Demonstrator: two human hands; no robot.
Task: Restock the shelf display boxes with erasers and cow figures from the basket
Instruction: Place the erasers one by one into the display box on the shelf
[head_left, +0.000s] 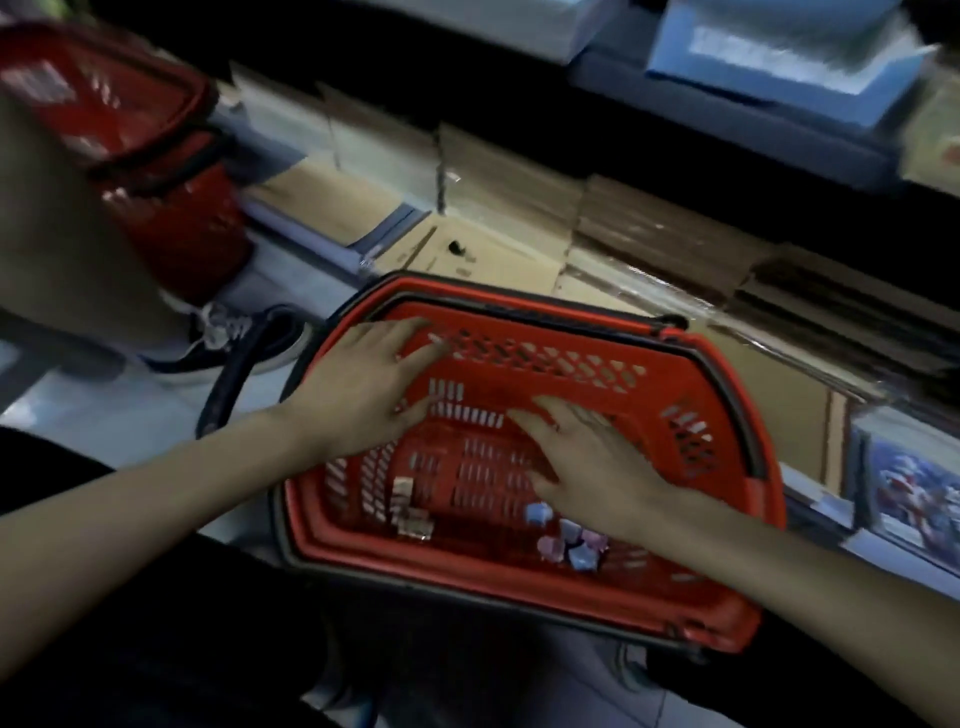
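Second basket: red with a dark rim, at the far left and blurred; what it holds cannot be told.
Shoe: dark with white laces and a white sole, on the pale floor just left of the main basket, worn by another person.
Left hand: palm down over the basket's far-left corner, fingers straight and spread, holding nothing; whether the fingertips touch the wall cannot be told.
Basket: red slotted plastic, on the floor before the low shelf, dark handles folded down along its rim; most of its floor is bare.
Erasers: a few small pale blocks, beige and white, lying close together on the basket floor near the left wall.
Right hand: palm down over the middle of the basket, fingers spread wide, gripping nothing, well apart from the left hand.
Cow figures: a small cluster of pastel blue and pink pieces on the basket floor under the right wrist; too blurred to make out their shape.
Cardboard boxes: brown, flat, packed in rows on the low shelf behind the basket.
Blue boxes: light blue, on the shelf above, top right.
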